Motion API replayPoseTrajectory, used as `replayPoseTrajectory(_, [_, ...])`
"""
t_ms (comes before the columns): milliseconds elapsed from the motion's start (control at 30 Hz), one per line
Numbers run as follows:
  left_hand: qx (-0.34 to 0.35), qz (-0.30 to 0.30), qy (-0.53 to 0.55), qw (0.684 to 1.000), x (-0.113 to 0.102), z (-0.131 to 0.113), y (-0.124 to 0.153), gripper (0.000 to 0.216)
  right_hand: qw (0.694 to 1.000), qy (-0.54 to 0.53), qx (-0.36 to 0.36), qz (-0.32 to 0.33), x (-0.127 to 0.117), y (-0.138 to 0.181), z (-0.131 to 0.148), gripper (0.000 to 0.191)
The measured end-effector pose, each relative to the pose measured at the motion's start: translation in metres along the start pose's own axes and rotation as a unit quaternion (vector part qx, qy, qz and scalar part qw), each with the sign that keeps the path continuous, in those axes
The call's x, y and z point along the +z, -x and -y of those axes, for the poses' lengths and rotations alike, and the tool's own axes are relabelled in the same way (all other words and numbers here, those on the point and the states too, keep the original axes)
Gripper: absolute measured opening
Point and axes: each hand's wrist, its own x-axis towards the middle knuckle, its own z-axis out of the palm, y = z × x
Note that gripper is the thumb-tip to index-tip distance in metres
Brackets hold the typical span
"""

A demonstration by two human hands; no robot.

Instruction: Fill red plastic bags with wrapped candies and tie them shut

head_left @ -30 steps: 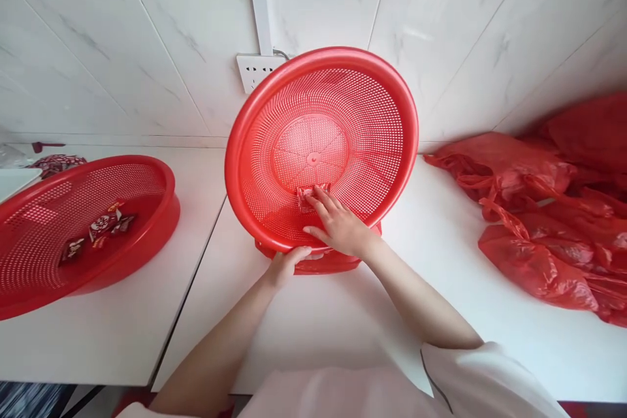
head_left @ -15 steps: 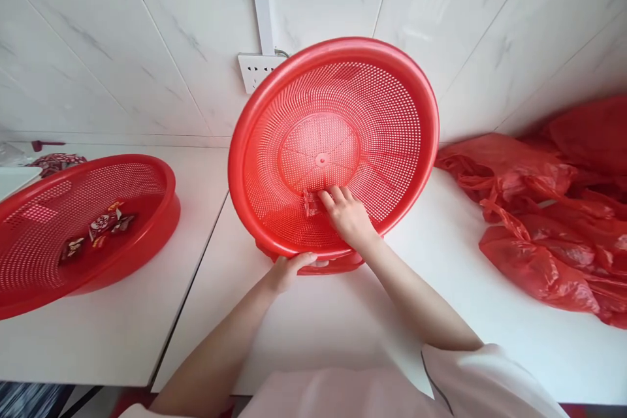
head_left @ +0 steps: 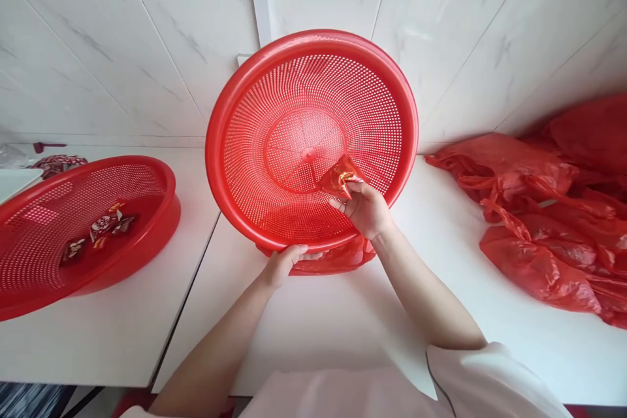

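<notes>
A large red plastic mesh basket [head_left: 235, 215] is tilted up toward me in the middle of the table. My left hand [head_left: 281, 266] grips its near lower rim, thumb on top and fingers underneath. In front of the basket's lower right side, my right hand [head_left: 368, 210] pinches a small shiny red wrapped packet [head_left: 337, 176] with gold marks. Nothing else shows inside this basket. Under its near rim lies a red plastic bag [head_left: 337, 260], partly hidden by the basket.
A second red mesh basket [head_left: 147, 241] stands at the left with several wrapped packets [head_left: 102, 225] inside. Crumpled red plastic bags [head_left: 543, 241] are heaped at the right. A tiled wall [head_left: 161, 39] rises behind the white table [head_left: 313, 333].
My right hand has lifted off the basket's inner wall, turned palm up and brought the red packet toward the right. The basket has shifted slightly left, still held by my left hand.
</notes>
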Motion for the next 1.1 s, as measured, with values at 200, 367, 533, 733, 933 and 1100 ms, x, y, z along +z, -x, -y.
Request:
replayPoseTrajectory(200, [-0.003, 0.005, 0.018, 1.000, -0.003, 0.001, -0.002, 0.033, 1.000, 0.003, 0.023, -0.001, 0.004, 0.005, -0.001, 0.026])
replayPoseTrajectory(367, [0.004, -0.011, 0.018, 1.000, -0.005, -0.001, -0.001, 0.031, 0.998, 0.048, -0.039, -0.009, 0.009, 0.005, -0.008, 0.027])
replayPoseTrajectory(533, [0.010, -0.007, 0.012, 1.000, -0.006, -0.002, -0.001, 0.031, 0.994, 0.090, -0.054, 0.015, 0.009, 0.007, -0.009, 0.026])
replayPoseTrajectory(733, [0.010, -0.013, 0.011, 1.000, -0.007, -0.001, -0.002, 0.035, 0.992, 0.127, 0.012, 0.009, 0.009, 0.008, -0.007, 0.052])
replayPoseTrajectory(933, [0.007, -0.023, 0.008, 1.000, -0.008, 0.001, -0.002, 0.033, 0.988, 0.152, -0.009, 0.033, 0.008, 0.010, -0.008, 0.046])
replayPoseTrajectory(1100, [0.008, -0.038, 0.008, 0.999, -0.008, 0.000, -0.002, 0.035, 0.990, 0.132, -0.041, -0.022, 0.007, 0.009, -0.009, 0.039])
